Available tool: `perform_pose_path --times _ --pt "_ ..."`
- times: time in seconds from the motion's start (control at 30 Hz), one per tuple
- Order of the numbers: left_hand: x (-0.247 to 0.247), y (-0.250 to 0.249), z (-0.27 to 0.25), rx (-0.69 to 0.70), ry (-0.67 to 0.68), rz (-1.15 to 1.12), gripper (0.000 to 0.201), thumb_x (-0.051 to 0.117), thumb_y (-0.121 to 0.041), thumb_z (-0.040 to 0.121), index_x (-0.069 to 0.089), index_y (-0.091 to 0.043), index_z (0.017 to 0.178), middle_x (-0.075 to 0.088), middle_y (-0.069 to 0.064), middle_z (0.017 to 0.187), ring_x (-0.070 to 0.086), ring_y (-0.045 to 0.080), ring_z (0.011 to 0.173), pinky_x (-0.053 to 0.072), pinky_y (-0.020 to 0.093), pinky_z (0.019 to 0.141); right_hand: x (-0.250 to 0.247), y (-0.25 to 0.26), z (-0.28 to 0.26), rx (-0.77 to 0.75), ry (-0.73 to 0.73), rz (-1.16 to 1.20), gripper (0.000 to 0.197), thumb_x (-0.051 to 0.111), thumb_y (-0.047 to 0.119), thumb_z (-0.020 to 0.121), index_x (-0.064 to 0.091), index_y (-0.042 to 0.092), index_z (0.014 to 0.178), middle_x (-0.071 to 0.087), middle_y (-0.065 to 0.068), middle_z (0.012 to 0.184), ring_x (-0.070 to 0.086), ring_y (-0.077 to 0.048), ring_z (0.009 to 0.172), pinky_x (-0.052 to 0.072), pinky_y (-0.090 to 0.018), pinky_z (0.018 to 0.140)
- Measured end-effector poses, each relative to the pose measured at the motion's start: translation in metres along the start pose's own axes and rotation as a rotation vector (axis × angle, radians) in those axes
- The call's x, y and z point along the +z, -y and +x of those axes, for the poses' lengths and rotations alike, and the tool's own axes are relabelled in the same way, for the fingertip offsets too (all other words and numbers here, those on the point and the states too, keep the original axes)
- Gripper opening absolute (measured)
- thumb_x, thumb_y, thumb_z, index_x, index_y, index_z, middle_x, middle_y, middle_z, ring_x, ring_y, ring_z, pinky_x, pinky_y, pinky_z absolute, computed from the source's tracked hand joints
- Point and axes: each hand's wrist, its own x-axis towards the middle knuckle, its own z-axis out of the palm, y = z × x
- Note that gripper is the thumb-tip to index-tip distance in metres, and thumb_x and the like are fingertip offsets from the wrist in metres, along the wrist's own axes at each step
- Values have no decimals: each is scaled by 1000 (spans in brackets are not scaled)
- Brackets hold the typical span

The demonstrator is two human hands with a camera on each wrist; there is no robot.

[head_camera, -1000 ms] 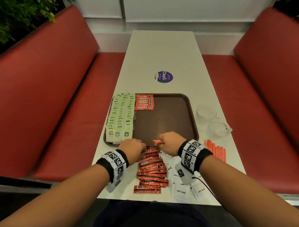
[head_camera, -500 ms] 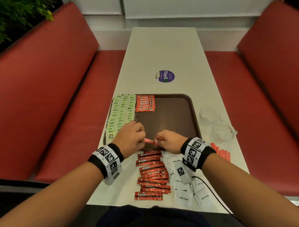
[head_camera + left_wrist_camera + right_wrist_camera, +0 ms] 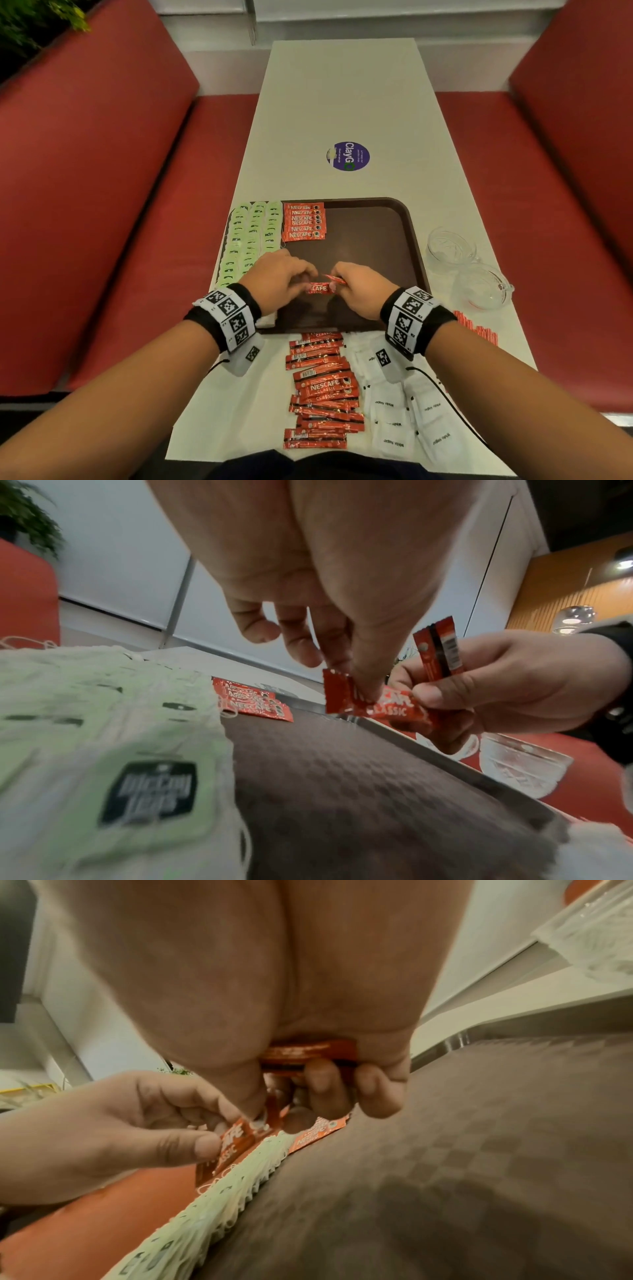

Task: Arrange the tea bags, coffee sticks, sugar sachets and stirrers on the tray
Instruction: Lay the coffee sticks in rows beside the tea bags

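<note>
**Coffee sticks lifted over the tray**

Both hands have moved forward from the loose pile at the table's near edge and now hang over the near half of the brown tray point(image 3: 373, 246). Left hand point(image 3: 279, 279) pinches one end of a Nescafé Classic coffee stick point(image 3: 318, 287) between thumb and fingertips; right hand point(image 3: 359, 291) grips its other end. The right hand's curled fingers also clamp what look like two more sticks point(image 3: 440, 647), which stand upright out of the fist in the left wrist view. Judging by this, the right hand serves as a magazine while the left draws one stick out to lay it down.

On the tray, the green tea bags point(image 3: 250, 240) lie in three overlapping columns along the left edge, too many and too overlapped to count. Just beside them at the far edge sits a shingled stack of laid coffee sticks point(image 3: 303, 222), about six, printed side up, so the next stick probably belongs at its near end.

Off the tray, along the table's near edge, roughly a dozen loose coffee sticks point(image 3: 322, 387) wait, with white sugar sachets point(image 3: 407, 414) to their right, partly hidden by the right arm. Red stirrers point(image 3: 478, 329) lie near the right edge, uncountable, and two clear glass cups point(image 3: 455, 248) stand beyond them.
</note>
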Motion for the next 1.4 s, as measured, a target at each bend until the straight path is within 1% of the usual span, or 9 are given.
perform_pose_path --times 0.1,0.27,0.5,0.73,0.87,0.97,1.13,1.3,1.4 --pt "-8 12 24 -83 0 65 13 65 -31 93 74 -32 102 67 -13 87 53 9 85 46 32 84 -5 -4 3 63 -40 35 17 55 36 99 48 21 104 58 4 87 57 -14 75 46 -34 68" --pt "-16 49 62 -375 7 59 12 68 -36 91 74 -33 101 73 -5 101 66 16 95 49 40 100 -14 -9 3 109 -1 57 24 49 39 99 49 18 88 58 -4 84 56 -22 74 46 -41 71" --pt "-11 59 102 -400 70 115 16 67 -37 92 73 -34 106 71 -6 114 64 18 105 49 36 99 -18 -7 4 139 45 148 32 32 23 104 42 17 75 48 -2 73 45 -19 68 35 -36 67" --pt "0 58 117 -397 102 154 14 69 -37 90 74 -35 103 72 -7 109 65 17 101 52 39 95 -21 -9 12 110 11 49 27 47 20 100 46 28 75 52 4 76 51 -12 68 38 -29 63" --pt "1 58 120 -405 84 162 10 70 -38 88 74 -36 97 73 -8 103 66 16 96 53 39 93 -24 -12 15 69 -11 -5 12 51 17 99 62 21 99 53 5 90 53 -12 80 40 -26 76" --pt "-1 58 119 -369 60 165 14 70 -38 88 73 -35 102 72 -5 104 66 18 96 54 39 91 -23 -14 18 33 -29 -53 21 52 17 100 65 17 117 52 6 98 52 -12 88 40 -25 82" --pt "-15 37 105 -227 -97 22 23 61 -46 93 74 -30 103 71 -7 105 64 16 96 51 37 90 -23 -16 22 23 -61 -71 24 53 18 101 67 19 120 53 7 99 53 -13 93 44 -28 87" --pt "-21 8 78 78 55 -142 18 69 -44 88 77 -31 97 69 -15 87 59 3 83 45 25 76 -23 -16 25 -22 -92 -65 22 55 16 99 69 17 117 53 6 97 54 -16 93 48 -34 90" --pt "-13 10 73 93 74 -51 7 72 -35 88 75 -32 92 62 -15 77 55 6 76 38 24 69 -23 -13 26 2 -106 -22 26 59 19 98 65 18 123 58 3 106 58 -17 99 50 -36 94"
